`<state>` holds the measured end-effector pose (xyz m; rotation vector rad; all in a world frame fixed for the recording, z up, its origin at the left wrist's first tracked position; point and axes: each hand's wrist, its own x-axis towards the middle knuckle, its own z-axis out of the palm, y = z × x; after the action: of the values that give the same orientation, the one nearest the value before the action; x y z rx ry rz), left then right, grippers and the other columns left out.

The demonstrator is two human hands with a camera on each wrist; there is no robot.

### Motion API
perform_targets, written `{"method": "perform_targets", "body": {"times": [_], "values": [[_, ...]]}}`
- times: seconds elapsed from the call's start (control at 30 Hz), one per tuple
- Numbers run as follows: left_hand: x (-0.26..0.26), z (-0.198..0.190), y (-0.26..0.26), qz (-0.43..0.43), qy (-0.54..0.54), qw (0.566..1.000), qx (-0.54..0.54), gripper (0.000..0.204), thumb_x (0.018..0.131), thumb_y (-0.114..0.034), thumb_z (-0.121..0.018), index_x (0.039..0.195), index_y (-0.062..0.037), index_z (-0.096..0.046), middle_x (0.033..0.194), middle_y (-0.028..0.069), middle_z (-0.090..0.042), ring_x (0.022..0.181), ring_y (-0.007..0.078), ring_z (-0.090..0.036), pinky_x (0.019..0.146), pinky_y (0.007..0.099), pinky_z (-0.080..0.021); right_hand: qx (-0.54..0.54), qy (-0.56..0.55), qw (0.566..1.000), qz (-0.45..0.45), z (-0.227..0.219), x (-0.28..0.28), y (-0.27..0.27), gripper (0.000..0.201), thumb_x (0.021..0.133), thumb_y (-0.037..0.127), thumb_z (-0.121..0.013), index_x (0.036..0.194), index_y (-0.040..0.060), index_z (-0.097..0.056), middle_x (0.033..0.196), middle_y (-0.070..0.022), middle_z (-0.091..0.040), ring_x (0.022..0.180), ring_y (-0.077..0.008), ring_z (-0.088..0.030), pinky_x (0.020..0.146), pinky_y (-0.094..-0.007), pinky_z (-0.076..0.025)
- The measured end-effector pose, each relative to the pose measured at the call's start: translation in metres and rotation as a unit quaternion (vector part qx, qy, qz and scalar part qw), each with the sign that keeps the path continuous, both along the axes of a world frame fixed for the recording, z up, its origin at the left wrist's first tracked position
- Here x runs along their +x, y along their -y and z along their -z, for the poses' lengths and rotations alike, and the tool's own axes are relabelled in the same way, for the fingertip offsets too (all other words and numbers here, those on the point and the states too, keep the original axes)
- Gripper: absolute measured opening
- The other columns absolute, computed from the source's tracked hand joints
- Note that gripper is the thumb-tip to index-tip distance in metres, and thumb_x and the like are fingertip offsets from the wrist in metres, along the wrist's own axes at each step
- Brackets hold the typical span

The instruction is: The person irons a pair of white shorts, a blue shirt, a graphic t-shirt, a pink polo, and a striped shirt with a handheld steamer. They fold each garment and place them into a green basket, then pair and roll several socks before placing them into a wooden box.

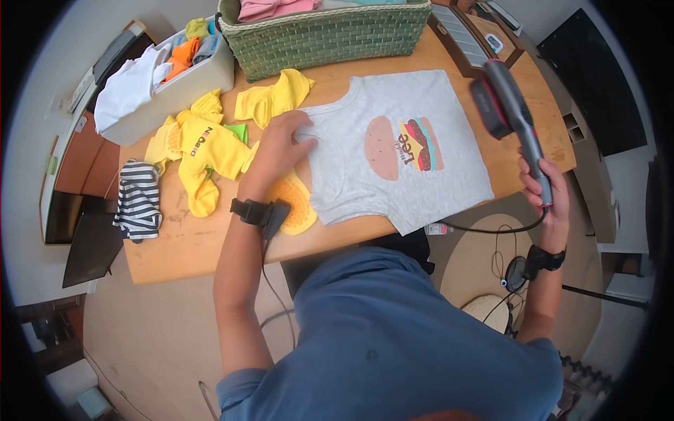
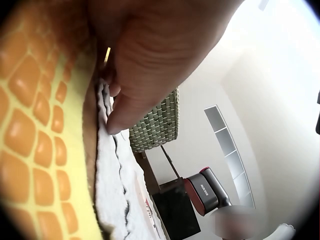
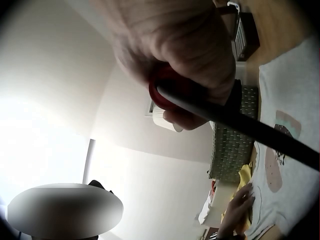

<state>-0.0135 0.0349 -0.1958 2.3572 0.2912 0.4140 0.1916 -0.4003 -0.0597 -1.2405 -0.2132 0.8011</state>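
Observation:
A light grey sleeveless top [image 1: 337, 161] with a burger print lies spread on the wooden table [image 1: 189, 256]. My left hand [image 1: 279, 146] rests on its left edge, thumb and fingers spread apart on the cloth. In the left wrist view the thumb [image 2: 145, 95] lies right at the layered fabric edge. My right hand [image 1: 547, 184] grips the grey handle of a handheld garment steamer [image 1: 516, 105], raised beyond the top's right side. Its dark, red-trimmed head [image 2: 201, 191] points left. A black cord [image 3: 240, 122] runs from the handle's end.
Yellow garments [image 1: 210, 151] and a striped cloth [image 1: 140, 198] lie at left. An orange-patterned yellow piece [image 1: 298, 210] sits under my left wrist. Behind stand a green woven basket [image 1: 323, 45] and a white bin [image 1: 207, 81] of clothes. A wooden box [image 1: 456, 38] occupies the far right.

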Motion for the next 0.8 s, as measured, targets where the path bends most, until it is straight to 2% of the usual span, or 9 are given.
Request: {"method": "perform_targets", "body": {"times": [0.03,0.17,0.3,0.43,0.53,0.57,0.7,0.8], "values": [[0.000,0.005,-0.002,0.019,0.008,0.999,0.045,0.038,0.081,-0.014,-0.074,0.115,-0.0025,-0.063,0.129,0.0124,-0.058,0.117,0.0287,-0.055,0.097,0.0360,-0.046,0.007,-0.010,0.999,-0.036,0.000,-0.006,-0.010,0.037,0.100,0.020,-0.052,0.126,-0.0058,-0.047,0.090,-0.0072,-0.053,0.058,-0.0059,-0.047,0.041,-0.0184,-0.041],[-0.002,0.007,-0.001,0.015,-0.008,0.999,0.028,0.039,0.078,-0.014,-0.076,0.114,-0.0041,-0.064,0.133,0.0114,-0.055,0.122,0.0310,-0.050,0.102,0.0381,-0.043,-0.002,-0.027,0.990,-0.139,0.016,-0.019,-0.064,0.037,0.099,0.019,-0.054,0.126,-0.0057,-0.047,0.091,-0.0073,-0.054,0.059,-0.0061,-0.048,0.042,-0.0182,-0.041],[-0.003,0.011,-0.004,0.014,-0.001,1.000,0.026,0.040,0.078,-0.015,-0.077,0.114,-0.0044,-0.064,0.133,0.0119,-0.055,0.122,0.0314,-0.050,0.103,0.0384,-0.043,0.001,-0.029,0.990,-0.140,0.062,-0.018,-0.120,0.026,0.099,0.017,-0.055,0.115,-0.0027,-0.050,0.090,-0.0065,-0.056,0.059,-0.0063,-0.049,0.042,-0.0199,-0.042],[-0.003,0.011,-0.004,0.011,-0.003,0.999,0.034,0.040,0.078,-0.016,-0.077,0.114,-0.0050,-0.064,0.133,0.0118,-0.055,0.123,0.0314,-0.050,0.103,0.0384,-0.042,-0.004,-0.010,0.987,-0.162,0.093,0.009,-0.137,0.020,0.098,0.015,-0.056,0.110,0.0000,-0.052,0.087,-0.0050,-0.057,0.060,-0.0062,-0.051,0.043,-0.0211,-0.042],[-0.004,0.011,-0.003,0.011,-0.003,1.000,0.028,0.039,0.078,-0.016,-0.077,0.114,-0.0056,-0.065,0.133,0.0117,-0.055,0.123,0.0312,-0.050,0.103,0.0385,-0.042,0.020,-0.011,0.990,-0.136,0.100,0.032,-0.122,0.019,0.098,0.015,-0.057,0.109,0.0007,-0.052,0.087,-0.0041,-0.058,0.060,-0.0060,-0.051,0.043,-0.0207,-0.042],[-0.005,0.011,-0.003,0.008,-0.003,1.000,0.027,0.039,0.078,-0.016,-0.077,0.114,-0.0057,-0.065,0.133,0.0116,-0.055,0.123,0.0312,-0.050,0.103,0.0385,-0.043,-0.015,0.024,0.995,-0.097,0.099,0.038,-0.114,0.018,0.098,0.016,-0.057,0.106,0.0009,-0.053,0.086,-0.0047,-0.058,0.059,-0.0063,-0.051,0.044,-0.0206,-0.042],[-0.004,0.009,-0.002,0.009,-0.003,0.999,0.031,0.038,0.078,-0.015,-0.077,0.113,-0.0058,-0.065,0.132,0.0115,-0.055,0.123,0.0311,-0.050,0.103,0.0384,-0.043,0.026,-0.027,0.999,0.010,0.108,0.071,-0.082,0.016,0.098,0.017,-0.056,0.104,0.0022,-0.052,0.085,-0.0056,-0.057,0.058,-0.0074,-0.051,0.044,-0.0214,-0.043],[-0.005,0.008,-0.002,0.012,0.000,1.000,0.025,0.038,0.078,-0.016,-0.077,0.112,-0.0058,-0.066,0.132,0.0113,-0.055,0.123,0.0312,-0.051,0.103,0.0385,-0.043,-0.029,0.052,0.998,0.035,0.099,0.057,-0.080,0.017,0.098,0.017,-0.055,0.105,0.0021,-0.051,0.084,-0.0056,-0.056,0.058,-0.0076,-0.051,0.044,-0.0218,-0.043]]}}
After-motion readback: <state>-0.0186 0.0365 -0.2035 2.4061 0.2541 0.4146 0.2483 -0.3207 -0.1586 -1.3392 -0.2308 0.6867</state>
